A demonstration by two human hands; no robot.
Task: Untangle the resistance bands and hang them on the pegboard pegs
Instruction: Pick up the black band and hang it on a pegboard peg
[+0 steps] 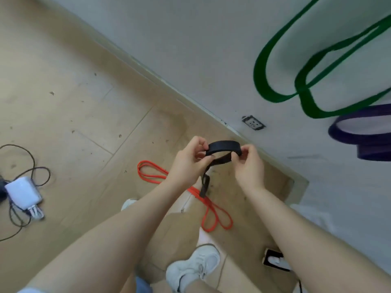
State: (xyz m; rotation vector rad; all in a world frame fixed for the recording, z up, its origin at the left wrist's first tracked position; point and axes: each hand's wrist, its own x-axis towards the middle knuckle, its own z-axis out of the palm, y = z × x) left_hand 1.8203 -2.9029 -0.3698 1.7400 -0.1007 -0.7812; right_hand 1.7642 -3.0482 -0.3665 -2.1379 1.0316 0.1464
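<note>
A black resistance band (pixel 224 145) arches between both hands in mid-air above the floor. My left hand (pixel 188 161) pinches its left end, and my right hand (pixel 249 166) pinches its right end. A twisted length of the same band hangs down below my left hand. A red band (pixel 207 206) lies in loops on the floor beneath my arms. On the wall at upper right hang a green band (pixel 304 96) and, below it, a purple band (pixel 359 140). The pegs are out of the frame.
A wall socket (pixel 253 123) sits low on the wall near the skirting. A white charger (pixel 23 194) with tangled black cables lies on the floor at left. My white shoe (pixel 194 265) stands on the tiles, with a small dark box (pixel 273 259) beside the wall.
</note>
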